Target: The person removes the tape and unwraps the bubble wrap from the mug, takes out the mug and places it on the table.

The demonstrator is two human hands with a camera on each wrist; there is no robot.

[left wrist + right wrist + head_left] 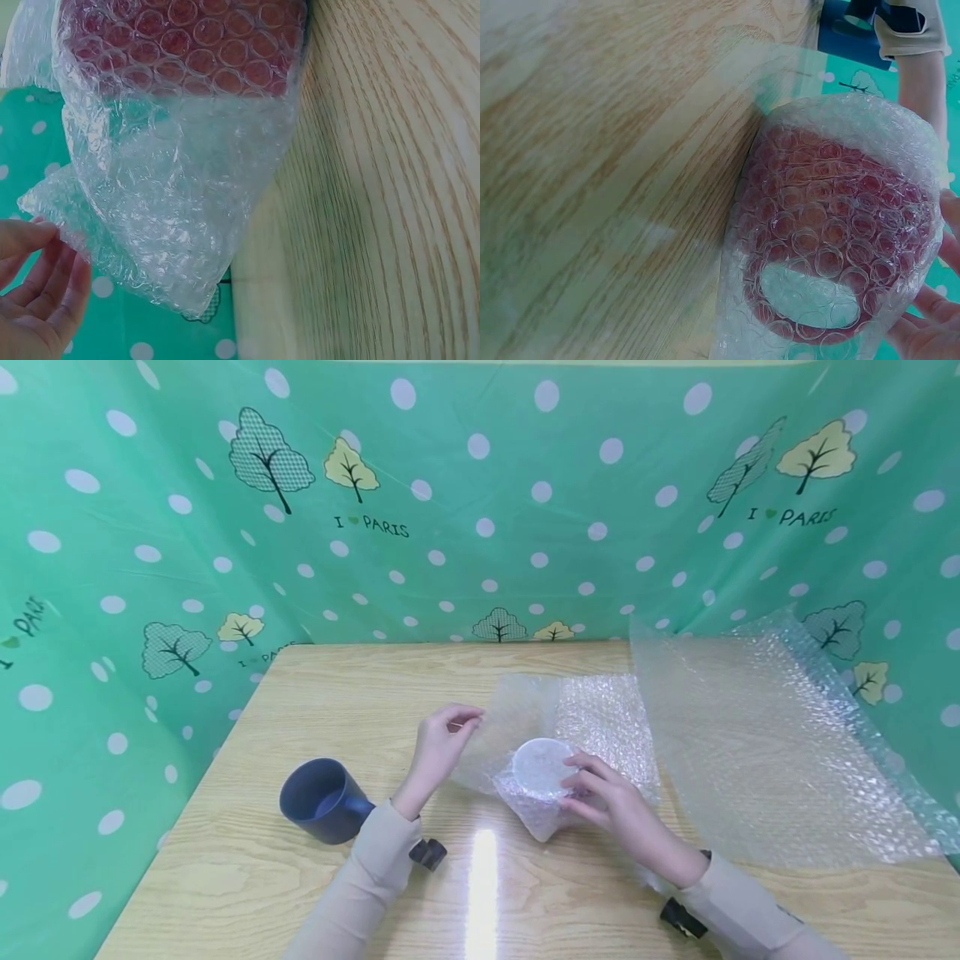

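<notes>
A reddish mug (817, 202) stands on the table, wrapped in bubble wrap (603, 710). An oval opening, like a handle loop, shows through the bubbles in the right wrist view. From above, the mug's pale round end appears through the film. My left hand (441, 747) is to the left of it and pinches the edge of a loose flap of the wrap between thumb and fingers. With its thumb and fingertips, my right hand (611, 793) holds the wrapped mug on its right side. Part of the wrap lies spread out behind the mug.
Left of my left forearm stands a dark blue mug (322, 802), its handle close to the sleeve. A larger sheet of bubble wrap (772, 752) covers the table's right side and hangs past its edge. Behind the wooden table (360, 693) hangs a green dotted curtain (450, 485).
</notes>
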